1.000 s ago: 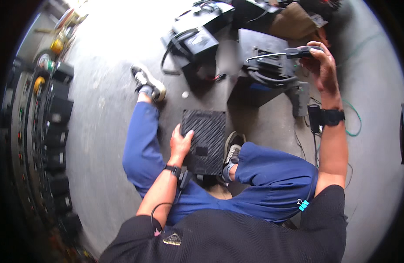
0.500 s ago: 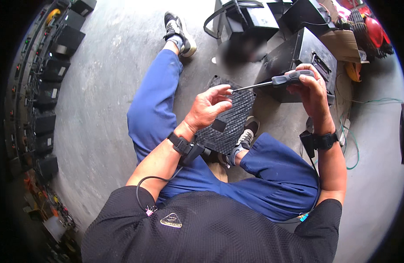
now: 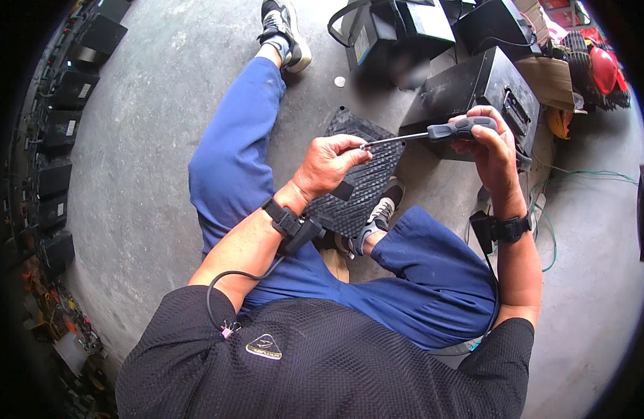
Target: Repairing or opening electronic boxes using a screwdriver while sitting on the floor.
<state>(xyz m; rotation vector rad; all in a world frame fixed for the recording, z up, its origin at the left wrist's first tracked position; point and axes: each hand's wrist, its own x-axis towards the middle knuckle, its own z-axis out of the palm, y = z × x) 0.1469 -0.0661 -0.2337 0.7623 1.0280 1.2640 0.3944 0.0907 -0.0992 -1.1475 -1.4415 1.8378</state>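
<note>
My right hand (image 3: 493, 150) is wrapped round the grey and black handle of a screwdriver (image 3: 451, 130), its shaft pointing left. At the shaft's tip, my left hand (image 3: 329, 164) pinches with thumb and forefinger. A tiny shiny bit shows there, too small to name. Below both hands, a black panel with a ribbed, woven-looking surface (image 3: 367, 183) lies tilted between my legs, with holes at its corners. A small flat black square (image 3: 341, 190) is on it near my left wrist. My left hand covers part of the panel.
A large black metal box (image 3: 451, 94) stands just beyond my right hand, with more black boxes (image 3: 423, 31) behind it. A cardboard piece (image 3: 549, 80) and red items (image 3: 603, 70) are at the far right. Green wire (image 3: 594, 174) crosses the floor. Black boxes (image 3: 60, 129) line the left.
My left fingertips have closed together at the screwdriver's tip; they were more spread before. The screwdriver has shifted slightly left with my right hand. The whole view has moved a little.
</note>
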